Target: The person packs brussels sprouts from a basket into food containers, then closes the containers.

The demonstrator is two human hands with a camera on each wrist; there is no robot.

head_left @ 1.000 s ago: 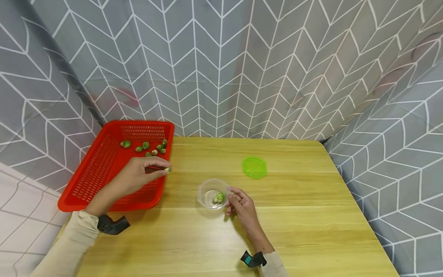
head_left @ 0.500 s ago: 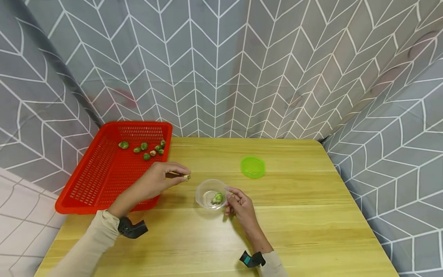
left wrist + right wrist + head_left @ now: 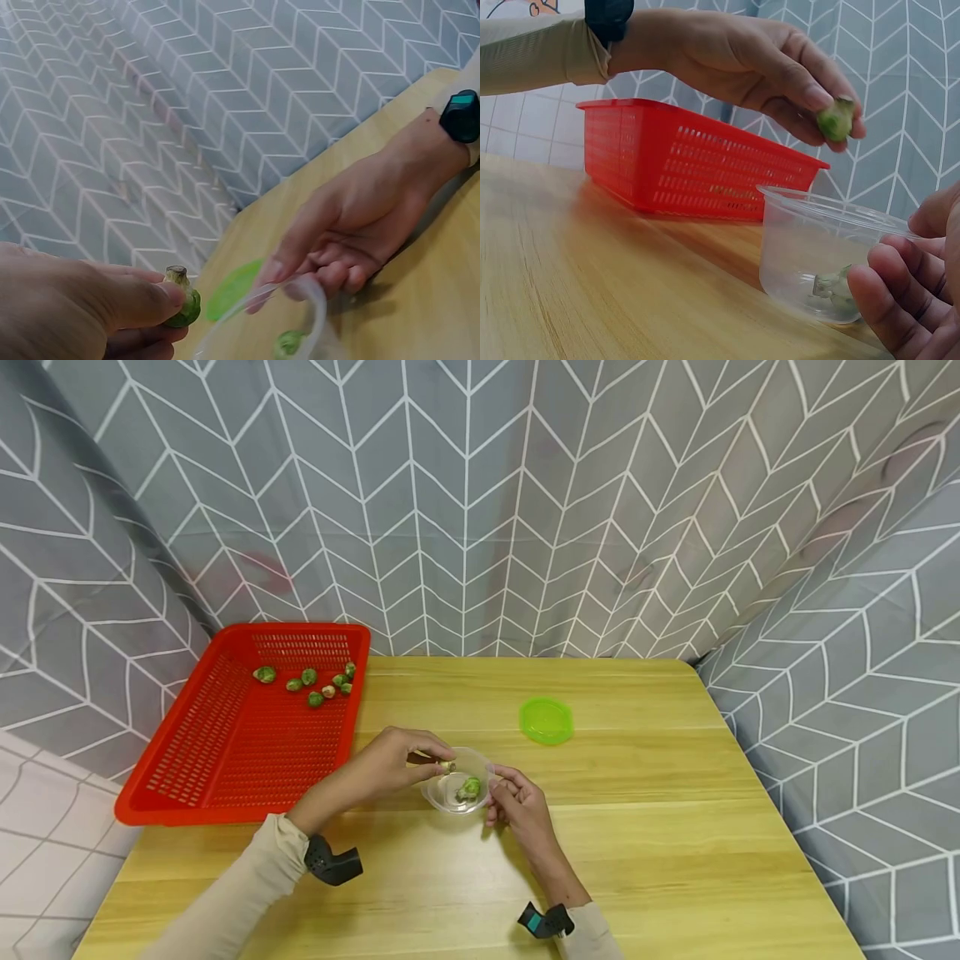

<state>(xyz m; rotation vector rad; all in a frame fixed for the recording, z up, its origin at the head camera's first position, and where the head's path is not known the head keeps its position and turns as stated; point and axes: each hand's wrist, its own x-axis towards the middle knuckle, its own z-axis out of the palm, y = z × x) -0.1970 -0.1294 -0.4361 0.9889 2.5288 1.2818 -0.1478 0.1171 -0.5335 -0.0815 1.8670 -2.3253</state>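
My left hand (image 3: 399, 763) pinches a small Brussels sprout (image 3: 182, 301) between thumb and fingers, its pale cut stem pointing outward. In the right wrist view that sprout hangs above the rim of a clear plastic tub (image 3: 780, 247). Thumb and fingers of my right hand (image 3: 523, 806) grip the tub's rim at its right side, and the tub stands on the table. Inside it lies another Brussels sprout (image 3: 468, 789), stem to one side, partly behind my right fingers in the right wrist view.
A red plastic basket (image 3: 247, 814) stands at the left of the wooden table (image 3: 660, 827), with several Brussels sprouts (image 3: 309, 677) toward its far right corner. A green lid (image 3: 546, 721) lies flat behind the tub. A patterned curtain (image 3: 480, 510) hangs along the table's back edge.
My left hand has carried its sprout from over the basket's right edge rightward to above the tub. My right hand keeps hold of the tub in place.
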